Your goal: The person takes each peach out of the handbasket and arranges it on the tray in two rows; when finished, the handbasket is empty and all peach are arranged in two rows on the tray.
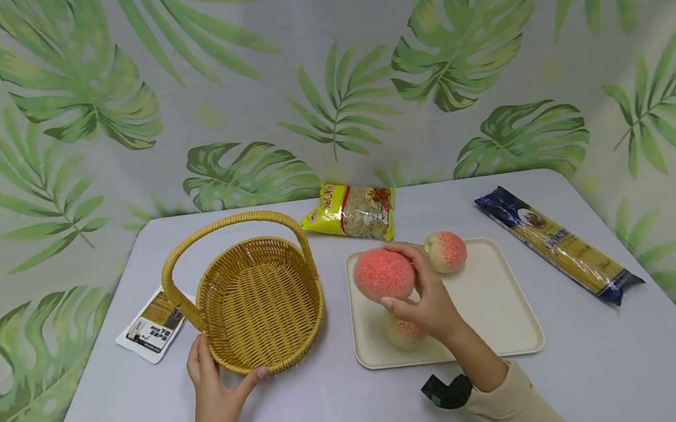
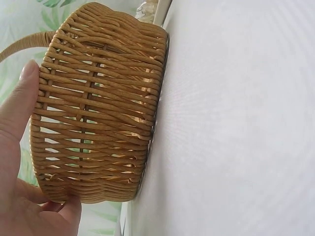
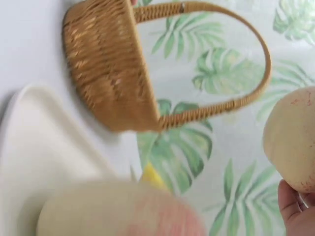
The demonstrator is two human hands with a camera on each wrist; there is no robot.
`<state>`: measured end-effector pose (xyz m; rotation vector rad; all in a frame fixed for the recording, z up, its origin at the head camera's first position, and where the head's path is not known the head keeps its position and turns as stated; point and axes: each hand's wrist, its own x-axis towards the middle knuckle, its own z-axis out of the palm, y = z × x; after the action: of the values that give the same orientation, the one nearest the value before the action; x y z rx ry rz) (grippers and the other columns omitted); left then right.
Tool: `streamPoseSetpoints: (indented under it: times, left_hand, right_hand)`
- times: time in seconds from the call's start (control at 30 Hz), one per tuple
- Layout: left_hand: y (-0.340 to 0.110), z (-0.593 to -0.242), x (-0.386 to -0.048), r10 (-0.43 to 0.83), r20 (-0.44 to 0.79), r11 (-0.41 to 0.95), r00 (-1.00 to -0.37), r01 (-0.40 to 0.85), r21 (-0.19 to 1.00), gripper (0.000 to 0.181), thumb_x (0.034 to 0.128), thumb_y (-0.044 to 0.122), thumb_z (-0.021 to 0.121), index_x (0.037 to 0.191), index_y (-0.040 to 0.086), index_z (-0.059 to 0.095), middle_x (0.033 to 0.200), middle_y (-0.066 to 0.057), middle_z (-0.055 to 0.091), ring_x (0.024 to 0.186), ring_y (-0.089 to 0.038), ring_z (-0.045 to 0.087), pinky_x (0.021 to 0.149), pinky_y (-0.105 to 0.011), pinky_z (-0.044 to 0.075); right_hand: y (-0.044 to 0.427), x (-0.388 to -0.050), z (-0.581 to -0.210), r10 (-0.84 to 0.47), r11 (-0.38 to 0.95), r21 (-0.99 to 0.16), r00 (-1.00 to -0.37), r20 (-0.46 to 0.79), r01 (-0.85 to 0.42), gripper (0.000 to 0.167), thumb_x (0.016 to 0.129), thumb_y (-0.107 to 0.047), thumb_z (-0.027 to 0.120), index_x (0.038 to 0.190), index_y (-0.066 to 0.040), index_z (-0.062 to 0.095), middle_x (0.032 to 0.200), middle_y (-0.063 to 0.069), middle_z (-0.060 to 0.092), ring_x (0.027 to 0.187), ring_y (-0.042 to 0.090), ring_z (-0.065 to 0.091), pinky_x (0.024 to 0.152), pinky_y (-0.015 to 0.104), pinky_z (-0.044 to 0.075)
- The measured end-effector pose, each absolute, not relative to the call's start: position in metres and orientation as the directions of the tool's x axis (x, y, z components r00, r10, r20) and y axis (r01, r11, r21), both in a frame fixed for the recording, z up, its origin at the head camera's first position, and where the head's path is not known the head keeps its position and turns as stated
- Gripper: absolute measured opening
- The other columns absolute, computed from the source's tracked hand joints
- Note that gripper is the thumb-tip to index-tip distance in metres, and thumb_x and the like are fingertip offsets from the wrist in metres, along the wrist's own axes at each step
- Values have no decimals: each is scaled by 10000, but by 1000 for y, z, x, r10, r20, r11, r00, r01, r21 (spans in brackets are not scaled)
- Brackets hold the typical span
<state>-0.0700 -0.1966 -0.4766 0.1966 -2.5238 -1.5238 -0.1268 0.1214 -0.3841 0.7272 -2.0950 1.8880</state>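
A wicker basket (image 1: 262, 312) with an arched handle stands on the table, and nothing lies in it. My left hand (image 1: 215, 398) holds its near left side, the thumb (image 2: 24, 93) on the rim and the fingers round the side. In my right hand (image 1: 430, 302) is a pink and cream peach (image 1: 384, 274), gripped between thumb and fingers above the left part of a cream tray (image 1: 490, 312). Two more peaches lie on the tray: one at the back (image 1: 446, 252), another nearer peach (image 1: 405, 333) partly hidden by the right hand.
A yellow food packet (image 1: 353, 210) lies behind the tray. To the right is a long pack of pasta (image 1: 557, 240). Left of the basket, partly behind its handle, lies a white and brown pouch (image 1: 152, 327). A leaf-patterned cloth (image 1: 338, 105) hangs behind the table.
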Motion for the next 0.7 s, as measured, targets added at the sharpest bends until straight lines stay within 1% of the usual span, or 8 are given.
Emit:
streamPoseSetpoints:
  times: [0.03,0.1,0.23,0.27,0.33,0.43,0.6,0.7]
  left_hand:
    - [-197,-477,-70,-208,91,465,-974,-17,885,1150,659,180,808,1436,41,-29,1421,-186,-45,1298,-375,113,1030,-453,191]
    - [-197,-477,-70,-212,89,468,-973,-22,883,1154,657,187,809,1437,46,-29,1423,-180,-45,1300,-369,117,1030,-444,194]
    - [-197,-477,-70,-217,89,470,-972,-24,882,1157,654,195,811,1440,60,-26,1426,-172,-45,1302,-360,117,1029,-435,197]
    - [-196,-477,-70,-218,90,470,-972,-23,882,1157,653,197,812,1441,65,-25,1427,-169,-43,1302,-358,116,1030,-434,197]
    - [-196,-476,-69,-216,94,469,-972,-19,883,1156,655,199,810,1441,66,-26,1426,-172,-41,1302,-361,115,1030,-441,195]
    - [-196,-474,-69,-212,92,467,-973,-19,884,1148,665,211,804,1441,69,-31,1428,-169,-43,1304,-357,112,1031,-439,195]
    - [-195,-473,-68,-213,76,462,-974,-32,886,1146,670,217,801,1441,71,-35,1431,-162,-50,1307,-352,109,1033,-437,192]
    - [-196,-474,-69,-218,72,459,-973,-37,888,1149,668,213,802,1441,75,-36,1432,-159,-49,1307,-353,107,1034,-437,188]
  right_hand:
    - [130,-125,-389,-198,49,-865,-854,482,-499,650,667,129,629,1253,107,349,1240,233,371,1118,197,430,923,257,387]
    - [146,-124,-402,-177,69,-869,-863,473,-490,657,674,139,629,1263,95,342,1252,199,378,1134,170,422,936,236,370]
    - [175,-117,-427,-124,115,-880,-885,448,-462,678,678,172,625,1278,93,319,1248,100,386,1127,126,409,932,182,347]
    - [180,-114,-432,-108,127,-884,-892,438,-450,679,680,183,621,1279,103,310,1245,78,383,1123,119,404,931,170,340]
    - [190,-109,-442,-68,151,-895,-908,413,-419,673,684,199,611,1275,125,298,1234,76,384,1103,116,402,915,151,337]
    - [204,-104,-462,-1,191,-922,-940,342,-336,658,714,174,623,1288,95,311,1222,71,393,1062,105,410,888,130,337]
    - [223,-97,-486,97,280,-942,-971,217,-183,635,765,39,671,1312,-30,355,1233,33,400,1029,77,433,873,100,327]
    - [229,-95,-494,113,322,-936,-976,188,-143,617,776,-2,679,1304,-38,362,1241,36,388,1024,62,449,863,90,340]
